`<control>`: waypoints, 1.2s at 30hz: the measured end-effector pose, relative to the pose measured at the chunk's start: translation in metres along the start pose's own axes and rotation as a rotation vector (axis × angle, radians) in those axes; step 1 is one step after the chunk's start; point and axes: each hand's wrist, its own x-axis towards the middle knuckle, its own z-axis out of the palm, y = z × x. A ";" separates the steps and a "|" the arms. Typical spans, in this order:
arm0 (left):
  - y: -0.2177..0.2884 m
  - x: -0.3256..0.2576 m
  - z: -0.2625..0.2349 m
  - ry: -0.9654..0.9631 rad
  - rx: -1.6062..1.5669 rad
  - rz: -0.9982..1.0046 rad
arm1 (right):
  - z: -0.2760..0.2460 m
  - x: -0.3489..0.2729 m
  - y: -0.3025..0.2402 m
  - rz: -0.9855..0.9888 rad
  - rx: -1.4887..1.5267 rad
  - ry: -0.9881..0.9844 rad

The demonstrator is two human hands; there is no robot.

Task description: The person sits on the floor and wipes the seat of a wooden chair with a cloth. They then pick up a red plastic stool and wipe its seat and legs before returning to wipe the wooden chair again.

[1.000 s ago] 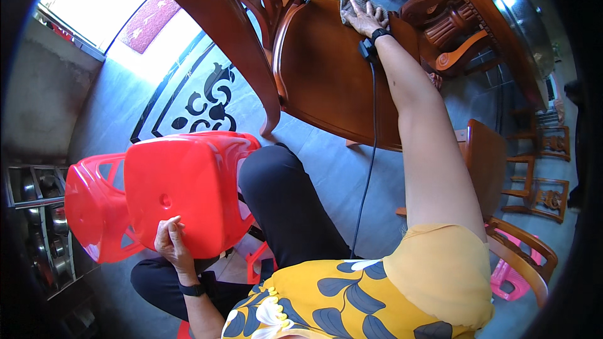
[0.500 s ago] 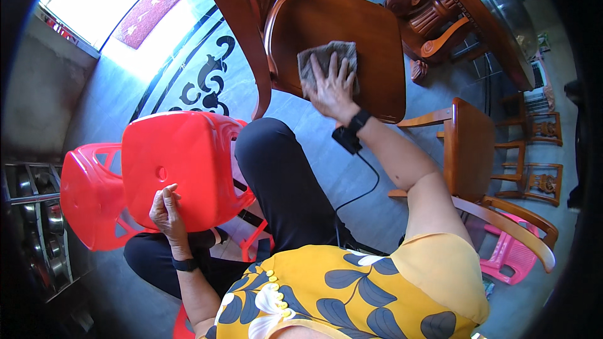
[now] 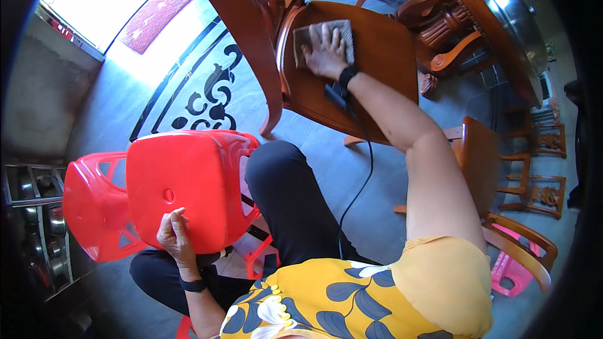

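Note:
My right hand (image 3: 326, 54) presses a grey-brown cloth (image 3: 342, 28) against the brown wooden seat of a chair (image 3: 383, 50), fingers spread over it. The cloth lies near the seat's back end, close to the chair's backrest. A black band circles that wrist, with a small black device (image 3: 336, 95) and a cable hanging by it. At the left, my left hand (image 3: 174, 233) is curled closed in front of a red plastic stool (image 3: 179, 169), by its near edge. No object shows in those fingers. Whether they touch the stool I cannot tell.
Another red stool (image 3: 94, 207) stands on the left, beside a rack of metal pots (image 3: 50, 220). A carved wooden table (image 3: 483, 19) is at the far right. More wooden chairs (image 3: 480, 163) and a pink plastic stool (image 3: 516, 270) stand on the right.
My right hand has slid the cloth across the seat, farther from me and toward the backrest. The view has shifted slightly. My left hand stays curled by the red stool.

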 end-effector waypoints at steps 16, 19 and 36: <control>0.004 0.000 0.003 0.005 0.016 -0.005 | 0.014 0.112 -0.002 0.068 0.000 -0.014; 0.000 0.001 0.003 -0.001 -0.004 0.021 | 0.014 0.063 -0.024 -0.132 0.043 -0.055; -0.007 0.001 0.002 0.028 0.045 0.068 | -0.036 -0.148 0.046 -0.468 0.011 -0.113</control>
